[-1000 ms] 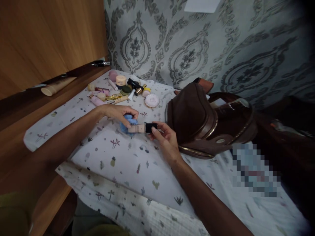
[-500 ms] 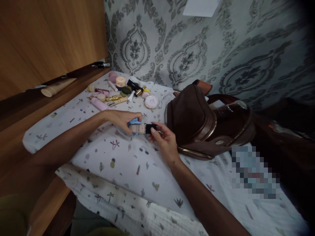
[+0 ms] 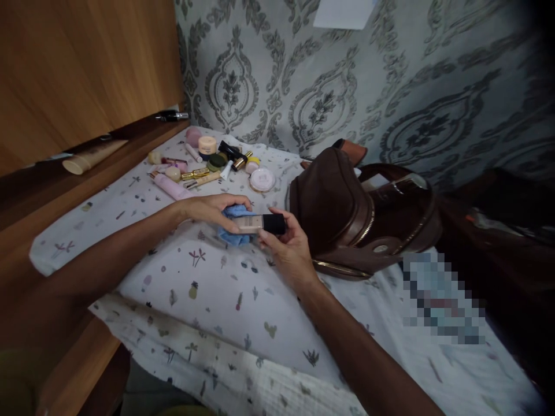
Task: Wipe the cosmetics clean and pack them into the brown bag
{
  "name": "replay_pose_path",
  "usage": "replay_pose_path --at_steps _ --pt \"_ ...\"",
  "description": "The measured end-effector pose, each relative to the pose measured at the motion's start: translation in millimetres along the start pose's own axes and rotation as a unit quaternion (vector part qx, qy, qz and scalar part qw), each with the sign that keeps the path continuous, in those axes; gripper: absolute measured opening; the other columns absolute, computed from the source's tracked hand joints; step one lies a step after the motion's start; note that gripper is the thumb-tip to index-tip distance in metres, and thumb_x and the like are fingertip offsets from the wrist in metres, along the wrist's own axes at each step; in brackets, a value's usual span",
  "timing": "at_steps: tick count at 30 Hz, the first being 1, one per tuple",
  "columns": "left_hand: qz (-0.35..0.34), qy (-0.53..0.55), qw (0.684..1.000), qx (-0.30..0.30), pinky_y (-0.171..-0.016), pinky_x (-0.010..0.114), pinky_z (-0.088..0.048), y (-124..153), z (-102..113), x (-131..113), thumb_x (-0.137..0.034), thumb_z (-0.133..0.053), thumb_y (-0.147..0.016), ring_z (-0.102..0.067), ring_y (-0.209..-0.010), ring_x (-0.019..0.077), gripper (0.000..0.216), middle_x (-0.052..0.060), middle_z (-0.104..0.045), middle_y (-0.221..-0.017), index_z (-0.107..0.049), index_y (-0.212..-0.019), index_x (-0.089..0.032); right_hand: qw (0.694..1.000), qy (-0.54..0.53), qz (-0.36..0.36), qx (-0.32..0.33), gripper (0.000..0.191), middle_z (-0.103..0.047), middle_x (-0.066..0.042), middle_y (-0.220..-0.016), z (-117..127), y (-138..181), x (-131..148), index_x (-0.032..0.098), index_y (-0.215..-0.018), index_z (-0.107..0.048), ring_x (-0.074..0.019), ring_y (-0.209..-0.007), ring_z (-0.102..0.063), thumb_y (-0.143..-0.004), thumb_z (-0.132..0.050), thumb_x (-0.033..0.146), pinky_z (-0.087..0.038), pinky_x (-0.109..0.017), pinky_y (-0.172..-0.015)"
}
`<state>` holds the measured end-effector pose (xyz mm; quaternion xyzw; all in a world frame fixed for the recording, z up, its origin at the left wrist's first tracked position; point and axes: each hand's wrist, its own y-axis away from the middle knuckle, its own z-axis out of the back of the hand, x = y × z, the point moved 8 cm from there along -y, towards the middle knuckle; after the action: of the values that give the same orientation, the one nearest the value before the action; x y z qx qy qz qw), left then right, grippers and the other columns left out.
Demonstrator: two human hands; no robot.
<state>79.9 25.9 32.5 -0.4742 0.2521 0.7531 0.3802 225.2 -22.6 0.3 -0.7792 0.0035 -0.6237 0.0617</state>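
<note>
My right hand [image 3: 287, 248] grips a beige foundation bottle [image 3: 254, 223] by its black cap end, holding it level above the printed sheet. My left hand [image 3: 214, 209] is closed on a blue cloth [image 3: 232, 230] that is pressed against the bottle's beige body. Both hands meet just left of a brown leather bag [image 3: 347, 214].
A cluster of several cosmetics [image 3: 208, 164], including a round compact [image 3: 262, 179] and a pink tube [image 3: 169, 186], lies at the far end of the white printed sheet [image 3: 225, 300]. A beige tube [image 3: 89, 158] rests on the wooden ledge at left. Patterned wallpaper stands behind.
The bottle has been lifted a little and its cap end raised. The blue cloth now shows more below the bottle. The view has shifted slightly.
</note>
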Motion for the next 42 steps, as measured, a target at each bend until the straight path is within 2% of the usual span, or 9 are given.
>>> replay_pose_path --at_steps 4,9,12,17,28,31,34,36,42 --pt "0.004 0.048 0.999 -0.003 -0.073 0.023 -0.046 -2 -2 2 -0.044 -0.077 -0.074 -0.059 -0.085 0.0153 0.042 0.001 -0.065 -0.096 -0.064 -0.104 -0.018 0.996 -0.072 -0.060 -0.006 0.055 -0.060 0.005 -0.082 1 0 -6 0.026 -0.109 -0.063 -0.0077 -0.058 -0.054 -0.061 -0.088 0.033 -0.048 -0.021 -0.052" --pt "0.040 0.099 0.991 -0.082 -0.068 0.025 -0.048 0 16 10 -0.052 -0.075 -0.076 -0.061 -0.075 0.0147 0.042 0.003 -0.069 -0.087 -0.069 -0.095 -0.015 0.994 -0.087 -0.070 -0.015 0.054 -0.060 0.006 -0.084 2 -2 -8 0.026 -0.107 -0.065 -0.0053 -0.056 -0.051 -0.058 -0.089 0.031 -0.047 -0.019 -0.050" --pt "0.007 0.083 0.991 -0.108 -0.077 0.029 -0.051 -1 18 2 -0.050 -0.079 -0.073 -0.065 -0.086 0.0186 0.045 0.006 -0.072 -0.099 -0.072 -0.101 -0.016 0.995 -0.075 -0.070 -0.012 0.052 -0.061 0.006 -0.083 2 -2 -10 0.026 -0.103 -0.065 -0.0059 -0.057 -0.051 -0.057 -0.090 0.032 -0.046 -0.018 -0.049" --pt "-0.031 0.045 0.998 -0.026 -0.088 0.032 -0.051 -5 -1 -6 -0.042 -0.082 -0.072 -0.065 -0.100 0.0216 0.046 0.008 -0.070 -0.111 -0.073 -0.110 -0.018 0.992 -0.087 -0.087 -0.014 0.046 -0.061 0.006 -0.077 0 -1 -13 0.023 -0.090 -0.063 -0.0050 -0.056 -0.050 -0.055 -0.091 0.032 -0.044 -0.017 -0.049" --pt "0.010 0.006 0.997 0.082 -0.073 0.027 -0.054 4 1 -1 -0.041 -0.088 -0.064 -0.067 -0.083 0.0192 0.031 0.008 -0.072 -0.091 -0.080 -0.085 -0.019 0.991 -0.095 -0.094 -0.025 0.046 -0.061 0.005 -0.077 2 -2 -16 0.021 -0.089 -0.064 -0.0061 -0.057 -0.049 -0.053 -0.092 0.031 -0.042 -0.018 -0.050" --pt "-0.012 -0.015 0.999 0.030 -0.067 0.024 -0.051 4 6 -14 -0.043 -0.083 -0.071 -0.064 -0.075 0.0155 0.030 0.005 -0.070 -0.082 -0.079 -0.085 -0.017 0.992 -0.096 -0.087 0.001 0.047 -0.064 0.004 -0.083 -3 -2 -15 0.022 -0.094 -0.067 -0.0077 -0.062 -0.052 -0.055 -0.092 0.032 -0.044 -0.020 -0.054" --pt "-0.084 -0.014 0.988 -0.126 -0.069 0.024 -0.050 4 20 -35 -0.047 -0.077 -0.078 -0.063 -0.078 0.0155 0.035 0.004 -0.069 -0.086 -0.077 -0.094 -0.016 0.993 -0.088 -0.067 0.040 0.047 -0.067 0.001 -0.093 -10 -1 -11 0.024 -0.099 -0.069 -0.0105 -0.070 -0.057 -0.058 -0.091 0.033 -0.048 -0.022 -0.060" --pt "-0.132 -0.017 0.973 -0.190 -0.074 0.025 -0.050 6 21 -47 -0.045 -0.075 -0.080 -0.064 -0.088 0.0176 0.036 0.006 -0.069 -0.097 -0.076 -0.102 -0.017 0.994 -0.072 -0.047 0.063 0.046 -0.068 -0.001 -0.096 -13 0 -7 0.024 -0.101 -0.070 -0.0119 -0.072 -0.057 -0.061 -0.090 0.033 -0.049 -0.023 -0.062" --pt "-0.147 -0.072 0.976 -0.145 -0.073 0.024 -0.047 2 4 -48 -0.035 -0.075 -0.079 -0.061 -0.091 0.0164 0.031 0.006 -0.065 -0.100 -0.075 -0.106 -0.020 0.996 -0.039 -0.035 0.075 0.038 -0.068 -0.001 -0.091 -14 2 -5 0.023 -0.098 -0.072 -0.0119 -0.069 -0.052 -0.064 -0.087 0.034 -0.046 -0.023 -0.057"
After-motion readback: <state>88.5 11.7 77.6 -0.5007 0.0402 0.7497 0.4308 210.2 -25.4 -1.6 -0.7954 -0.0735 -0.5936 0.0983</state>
